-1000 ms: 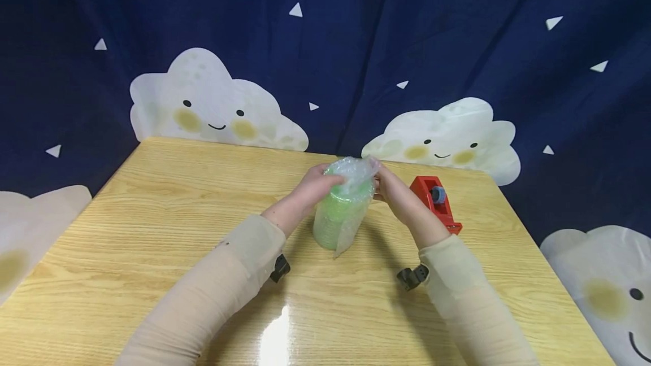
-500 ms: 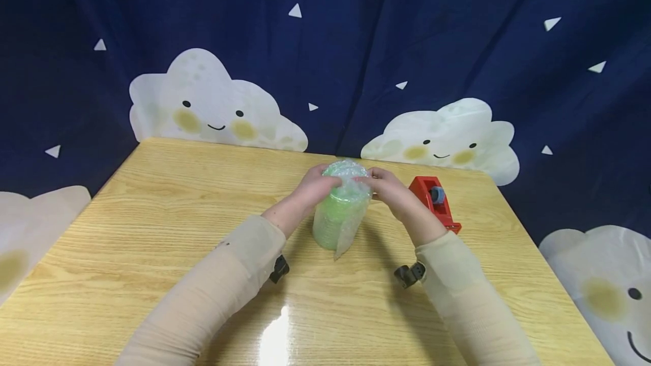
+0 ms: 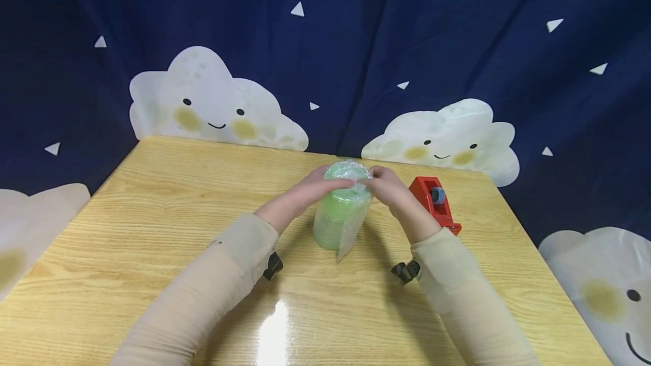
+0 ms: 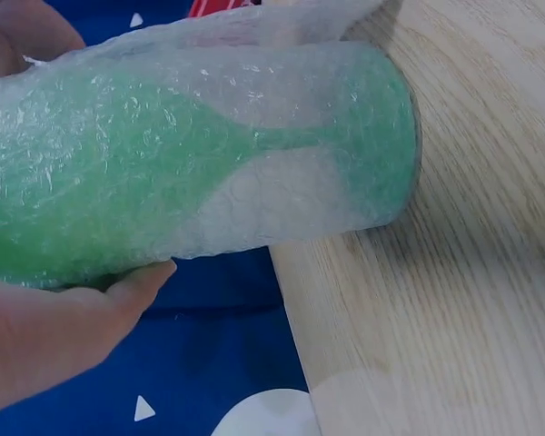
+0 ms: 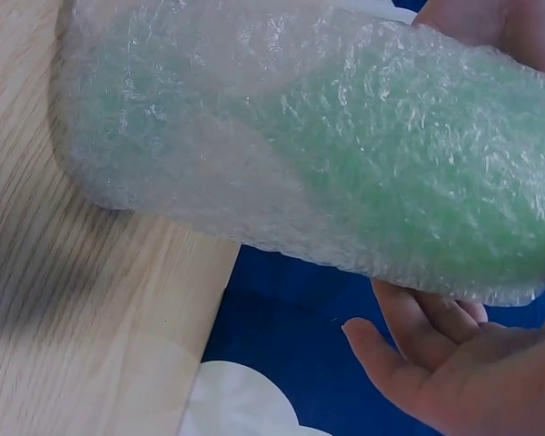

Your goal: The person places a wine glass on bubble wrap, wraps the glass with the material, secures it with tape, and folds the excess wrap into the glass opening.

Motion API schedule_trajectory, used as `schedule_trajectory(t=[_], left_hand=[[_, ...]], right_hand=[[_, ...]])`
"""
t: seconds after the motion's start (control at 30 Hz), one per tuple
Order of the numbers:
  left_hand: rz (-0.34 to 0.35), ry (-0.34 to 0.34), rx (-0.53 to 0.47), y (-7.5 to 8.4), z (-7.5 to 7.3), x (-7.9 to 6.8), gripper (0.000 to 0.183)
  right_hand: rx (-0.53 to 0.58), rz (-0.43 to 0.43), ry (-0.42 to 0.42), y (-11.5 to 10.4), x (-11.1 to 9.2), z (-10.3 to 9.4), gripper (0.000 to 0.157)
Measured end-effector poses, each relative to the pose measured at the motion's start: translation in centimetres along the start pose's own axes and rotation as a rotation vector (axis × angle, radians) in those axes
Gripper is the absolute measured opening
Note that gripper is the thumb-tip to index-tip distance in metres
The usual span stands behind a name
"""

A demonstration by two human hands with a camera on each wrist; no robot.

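Observation:
A green wine glass wrapped in clear bubble wrap [image 3: 337, 216] stands upright on the wooden table. Through the wrap, the left wrist view shows its bowl, thin stem [image 4: 286, 138] and round foot. My left hand [image 3: 317, 187] holds the wrapped top from the left, its thumb stretched across the upper end. From the right, my right hand [image 3: 386, 186] holds the same end, with its thumb also over the top, close to the left thumb. Fingers of both hands are partly hidden behind the wrap. A loose strip of wrap [image 3: 348, 240] hangs down the front to a pointed corner.
A red tape dispenser [image 3: 436, 203] with a small blue roll lies right of the wrapped glass, close beside my right forearm. Behind the table's [image 3: 203, 185] far edge hangs a dark blue curtain [image 3: 335, 44] with clouds and triangles.
My right hand has come down from the raised flap of bubble wrap, which now lies folded over the top. The left thumb has moved right across it. The wrapped glass stays in place.

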State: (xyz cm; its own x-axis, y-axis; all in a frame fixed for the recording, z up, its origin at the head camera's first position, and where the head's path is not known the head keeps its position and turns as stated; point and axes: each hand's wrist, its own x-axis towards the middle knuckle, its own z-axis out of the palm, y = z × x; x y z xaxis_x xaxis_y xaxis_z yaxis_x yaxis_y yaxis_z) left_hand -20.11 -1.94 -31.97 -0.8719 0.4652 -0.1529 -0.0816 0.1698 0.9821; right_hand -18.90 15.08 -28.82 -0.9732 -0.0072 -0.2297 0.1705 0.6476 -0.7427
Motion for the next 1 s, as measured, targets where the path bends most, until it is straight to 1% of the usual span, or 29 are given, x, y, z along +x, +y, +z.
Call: schedule_trajectory(t=[0.07, 0.17, 0.3, 0.4, 0.47, 0.53, 0.63, 0.87, 1.0], left_hand=[[-0.006, 0.025, 0.001, 0.1, 0.1, -0.1, 0.057], [-0.008, 0.054, -0.021, 0.2, 0.4, -0.3, 0.054], [-0.013, 0.075, -0.035, 0.4, 0.7, -0.3, 0.053], [-0.023, 0.092, -0.023, 0.6, 0.8, -0.3, 0.053], [-0.035, 0.105, -0.007, 0.7, 0.8, -0.4, 0.054], [-0.045, 0.111, 0.006, 0.8, 0.9, -0.4, 0.055], [-0.062, 0.119, 0.022, 0.9, 0.9, -0.3, 0.056], [-0.088, 0.159, 0.013, 1.0, 1.0, -0.3, 0.058], [-0.083, 0.176, -0.015, 1.0, 1.1, -0.4, 0.060]], right_hand=[[-0.019, -0.004, 0.009, -0.1, 0.0, 0.0, 0.015], [-0.021, -0.018, -0.004, 0.0, 0.0, -0.2, 0.016], [0.062, -0.036, -0.097, 0.3, -0.1, -0.7, 0.020], [0.136, -0.063, -0.177, 0.5, 0.0, -1.1, 0.032], [0.142, -0.068, -0.192, 0.5, 0.2, -1.3, 0.036], [0.138, -0.057, -0.182, 0.6, 0.3, -1.3, 0.032], [0.107, -0.027, -0.131, 0.5, 0.4, -1.0, 0.023], [-0.019, -0.021, -0.007, -0.2, 0.4, -0.1, 0.020], [-0.109, -0.019, 0.027, -0.6, 0.5, 0.2, 0.022]])
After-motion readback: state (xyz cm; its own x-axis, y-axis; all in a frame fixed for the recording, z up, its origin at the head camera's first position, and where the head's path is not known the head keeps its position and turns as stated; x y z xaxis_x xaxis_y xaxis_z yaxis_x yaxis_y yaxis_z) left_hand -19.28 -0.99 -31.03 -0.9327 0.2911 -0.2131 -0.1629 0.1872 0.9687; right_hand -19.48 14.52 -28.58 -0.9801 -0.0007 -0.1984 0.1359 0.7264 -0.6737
